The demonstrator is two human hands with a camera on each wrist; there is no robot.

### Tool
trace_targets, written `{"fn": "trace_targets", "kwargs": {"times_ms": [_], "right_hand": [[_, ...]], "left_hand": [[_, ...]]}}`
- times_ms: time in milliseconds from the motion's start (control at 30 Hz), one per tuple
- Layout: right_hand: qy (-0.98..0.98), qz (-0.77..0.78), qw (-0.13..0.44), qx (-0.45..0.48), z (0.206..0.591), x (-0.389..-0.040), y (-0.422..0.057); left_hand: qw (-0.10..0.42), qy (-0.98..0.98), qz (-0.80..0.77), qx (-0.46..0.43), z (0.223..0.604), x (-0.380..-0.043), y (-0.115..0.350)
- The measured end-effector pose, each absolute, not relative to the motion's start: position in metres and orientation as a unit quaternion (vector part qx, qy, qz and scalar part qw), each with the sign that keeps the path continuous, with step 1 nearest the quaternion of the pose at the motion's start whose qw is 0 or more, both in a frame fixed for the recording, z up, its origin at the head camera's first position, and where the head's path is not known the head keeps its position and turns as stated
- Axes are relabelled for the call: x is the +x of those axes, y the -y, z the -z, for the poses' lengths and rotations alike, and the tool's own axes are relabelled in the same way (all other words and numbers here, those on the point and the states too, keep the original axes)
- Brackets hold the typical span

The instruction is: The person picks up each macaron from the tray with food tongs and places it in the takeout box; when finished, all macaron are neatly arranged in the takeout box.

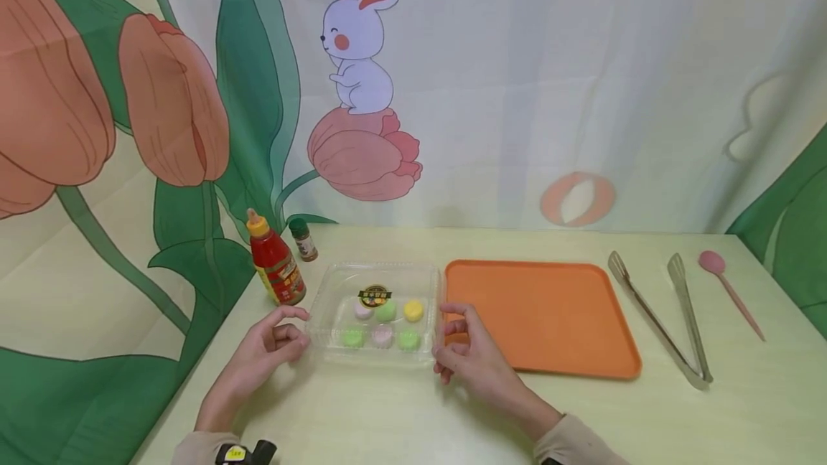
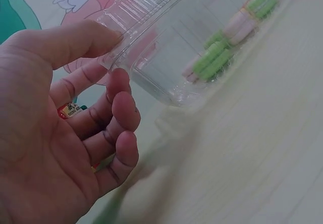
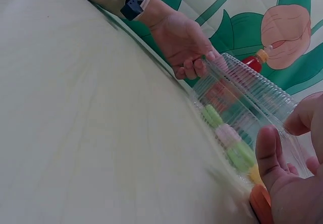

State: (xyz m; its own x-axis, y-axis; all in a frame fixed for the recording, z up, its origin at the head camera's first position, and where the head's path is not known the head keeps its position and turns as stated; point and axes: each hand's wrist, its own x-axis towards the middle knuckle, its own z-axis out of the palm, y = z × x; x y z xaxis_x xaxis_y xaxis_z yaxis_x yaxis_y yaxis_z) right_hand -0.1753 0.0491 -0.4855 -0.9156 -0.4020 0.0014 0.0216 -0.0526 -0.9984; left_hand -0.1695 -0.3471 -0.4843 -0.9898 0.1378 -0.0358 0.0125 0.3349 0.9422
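Observation:
A clear plastic clamshell box (image 1: 332, 285) with a round black label on its lid stands on the table, closed. Inside lie several macarons (image 1: 382, 336) in green, pale lilac and yellow. At the box's left front corner, my left hand (image 1: 268, 346) pinches the rim; in the left wrist view the thumb (image 2: 93, 42) lies over it and the fingers curl below. My right hand (image 1: 474, 357) holds the opposite front corner between thumb and index finger, as the right wrist view also shows with the thumb (image 3: 267, 151) at the rim.
An orange tray (image 1: 536, 318) lies right beside the box. Farther right are metal tongs (image 1: 665, 329) and a pink spoon (image 1: 713, 262). A red sauce bottle (image 1: 278, 268) and a small green-capped spice jar (image 1: 303, 239) stand at the back left. A printed curtain hangs behind.

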Motion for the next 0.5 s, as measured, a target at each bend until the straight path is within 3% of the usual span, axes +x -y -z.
{"fn": "trace_targets", "kwargs": {"times_ms": [500], "right_hand": [[-0.666,0.726,0.115,-0.124,0.488,-0.1687,-0.0389]], "left_hand": [[0.076,-0.788,-0.606,0.077,0.4899,-0.1704,0.3491]]}}
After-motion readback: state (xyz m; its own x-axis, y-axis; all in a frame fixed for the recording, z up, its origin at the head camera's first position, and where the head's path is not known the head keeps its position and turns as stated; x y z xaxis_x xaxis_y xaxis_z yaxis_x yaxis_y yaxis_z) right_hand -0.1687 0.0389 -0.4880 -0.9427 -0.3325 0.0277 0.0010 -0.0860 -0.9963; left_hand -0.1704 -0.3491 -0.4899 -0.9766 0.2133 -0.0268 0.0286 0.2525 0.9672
